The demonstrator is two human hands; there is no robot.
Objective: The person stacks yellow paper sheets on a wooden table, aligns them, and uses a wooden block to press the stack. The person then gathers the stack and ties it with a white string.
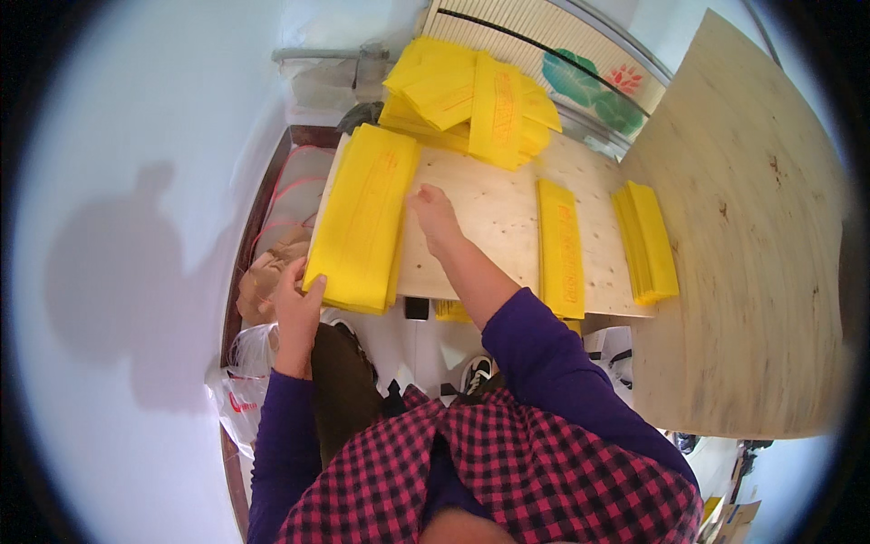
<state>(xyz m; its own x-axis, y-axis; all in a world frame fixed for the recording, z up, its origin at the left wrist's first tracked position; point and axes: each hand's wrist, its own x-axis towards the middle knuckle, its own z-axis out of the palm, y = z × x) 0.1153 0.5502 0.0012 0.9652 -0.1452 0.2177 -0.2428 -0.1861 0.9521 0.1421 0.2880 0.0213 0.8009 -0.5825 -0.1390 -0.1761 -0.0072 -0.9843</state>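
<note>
Beside yellow stack [362, 218] | right hand [435, 215]: curled, contact unclear

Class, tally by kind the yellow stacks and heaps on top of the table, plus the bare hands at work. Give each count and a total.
Long yellow stacks: 3 (left stack, middle stack, right stack)
Yellow heap: 1
Bare hands: 2 (left hand, right hand)
Total: 6

Purple sleeves [580, 374], pink-black checked overgarment [530, 444], dark, perhaps brown trousers [344, 385], white-trimmed shoes [476, 374].
</note>
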